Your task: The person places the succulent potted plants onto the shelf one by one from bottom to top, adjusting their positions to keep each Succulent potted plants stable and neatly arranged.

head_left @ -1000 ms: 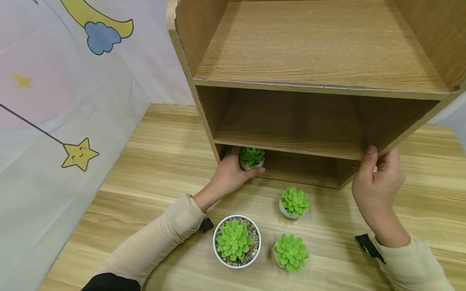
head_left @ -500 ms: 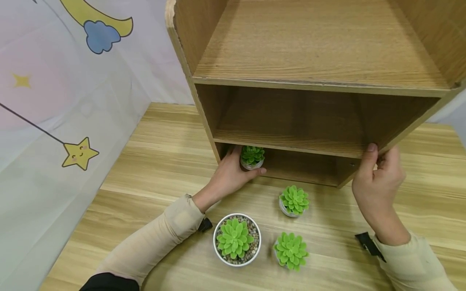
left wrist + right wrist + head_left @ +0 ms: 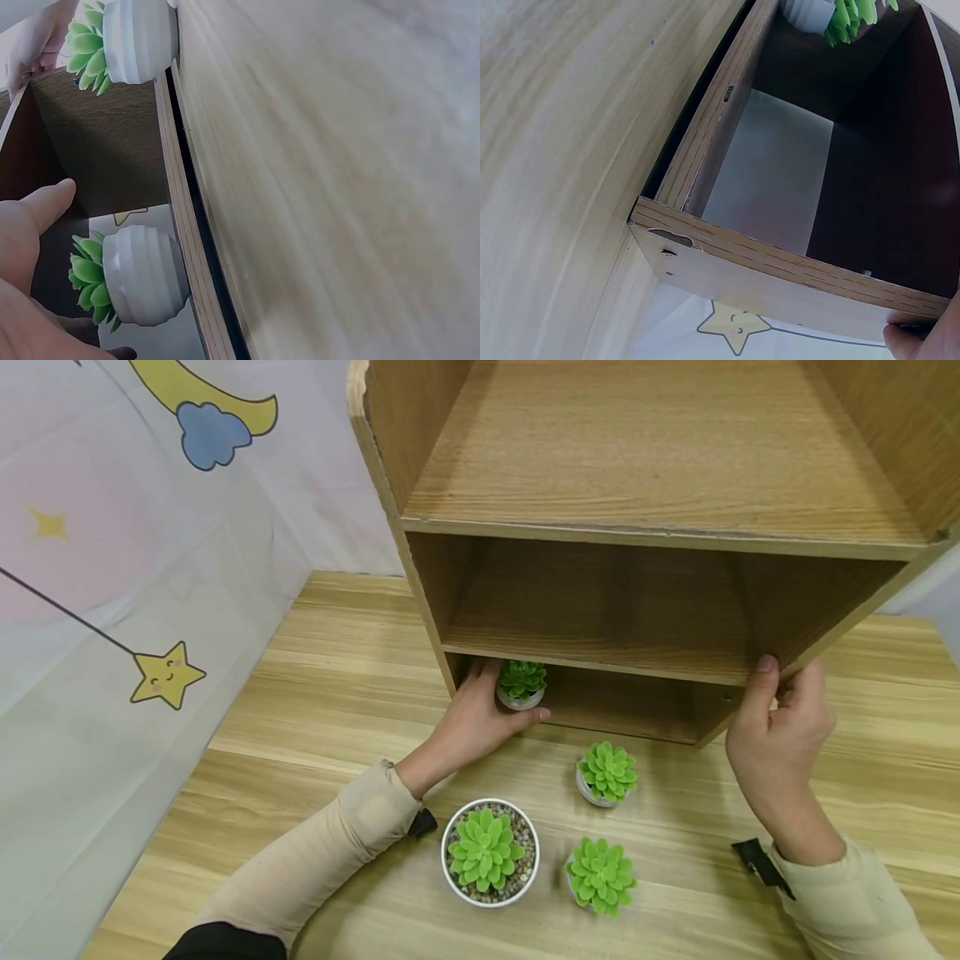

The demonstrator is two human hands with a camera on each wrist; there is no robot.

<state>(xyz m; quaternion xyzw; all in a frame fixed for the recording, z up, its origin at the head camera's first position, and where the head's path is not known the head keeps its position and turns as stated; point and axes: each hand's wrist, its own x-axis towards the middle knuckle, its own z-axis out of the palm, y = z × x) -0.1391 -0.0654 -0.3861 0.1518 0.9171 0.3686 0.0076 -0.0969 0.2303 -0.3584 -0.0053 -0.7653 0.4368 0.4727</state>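
Note:
A small green succulent in a ribbed white pot [image 3: 144, 275] stands upright at the left end of the bottom compartment of a wooden shelf unit [image 3: 663, 533]. My left hand [image 3: 476, 714] reaches in around this pot, thumb in front and fingers to its left. In the left wrist view the thumb and fingers are spread, with the thumb apart from the pot. My right hand [image 3: 780, 752] grips the right side panel of the shelf unit, thumb on the front and fingers curled round the outside.
In front of the unit on the wood-grain table [image 3: 300, 727] stand two small potted succulents [image 3: 609, 770] [image 3: 600, 875] and a larger succulent in a white pot with pebbles [image 3: 487, 852]. A white cloth [image 3: 225, 543] with printed stars hangs behind and to the left.

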